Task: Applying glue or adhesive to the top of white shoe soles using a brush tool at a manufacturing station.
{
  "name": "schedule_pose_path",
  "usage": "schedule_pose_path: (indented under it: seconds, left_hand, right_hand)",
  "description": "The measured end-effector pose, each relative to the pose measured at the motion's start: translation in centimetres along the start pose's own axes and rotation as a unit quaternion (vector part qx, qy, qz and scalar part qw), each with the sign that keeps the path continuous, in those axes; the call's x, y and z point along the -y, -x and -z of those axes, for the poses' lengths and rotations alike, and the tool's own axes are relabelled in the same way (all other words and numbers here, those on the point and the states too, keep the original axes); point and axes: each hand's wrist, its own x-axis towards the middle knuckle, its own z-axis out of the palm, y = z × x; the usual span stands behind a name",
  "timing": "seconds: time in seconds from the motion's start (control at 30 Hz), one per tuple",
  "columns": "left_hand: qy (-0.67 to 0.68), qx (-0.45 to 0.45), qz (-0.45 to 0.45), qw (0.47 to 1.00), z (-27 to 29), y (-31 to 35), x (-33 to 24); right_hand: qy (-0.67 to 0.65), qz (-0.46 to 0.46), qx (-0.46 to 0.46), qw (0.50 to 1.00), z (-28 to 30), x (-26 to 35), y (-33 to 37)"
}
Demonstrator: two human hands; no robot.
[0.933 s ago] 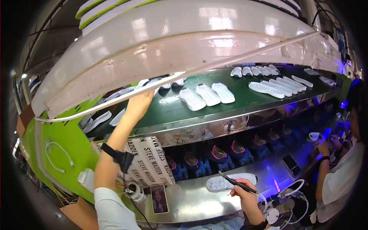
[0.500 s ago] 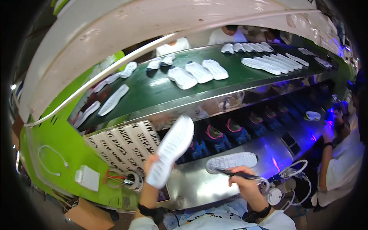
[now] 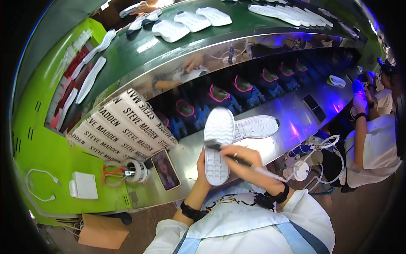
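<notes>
My left hand grips a white shoe sole by its lower left edge, above the front of the metal bench. The sole stands nearly upright in view, its ridged and gridded inner face toward me. In my right hand is a black brush with a pale tube running from its back end. The dark brush tip lies over the middle of the sole; motion blur hides whether it touches. A second white sole rests flat on the bench behind the held one, partly covered by it.
A row of dark shoe uppers with pink collars stands under the green conveyor, which carries several white soles. A phone, scissors and tape roll lie left. White tubing and a co-worker's arm are at right.
My left hand has brought the sole rightward and turned its gridded face up. My right hand has lifted the brush from the sole on the bench to the held sole. The view has tilted down.
</notes>
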Motion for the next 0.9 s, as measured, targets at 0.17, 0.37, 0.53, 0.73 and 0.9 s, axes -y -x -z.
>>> schedule_pose_path:
  seconds: [0.17,0.37,0.53,0.73,0.9]
  left_hand:
    - [0.049,0.005,-0.091,0.995,-4.1,-1.1,-0.8]
    - [-0.309,0.036,0.109,0.944,-6.2,-1.0,-4.6]
    - [-0.495,0.058,0.272,0.823,-6.9,-4.4,-5.7]
    - [-0.612,-0.008,0.467,0.638,-7.2,-6.0,-5.3]
    - [0.133,0.105,0.184,0.968,-3.0,-2.8,-3.5]
  right_hand:
    - [-0.146,-0.127,0.166,0.967,-1.4,1.2,1.3]
    - [-0.082,-0.088,0.294,0.948,1.2,1.6,-0.5]
    - [0.075,0.062,0.339,0.936,1.8,1.9,-0.3]
    - [0.095,0.114,0.324,0.935,4.8,0.5,-0.6]
    - [-0.143,-0.155,0.078,0.974,6.0,1.8,-1.4]
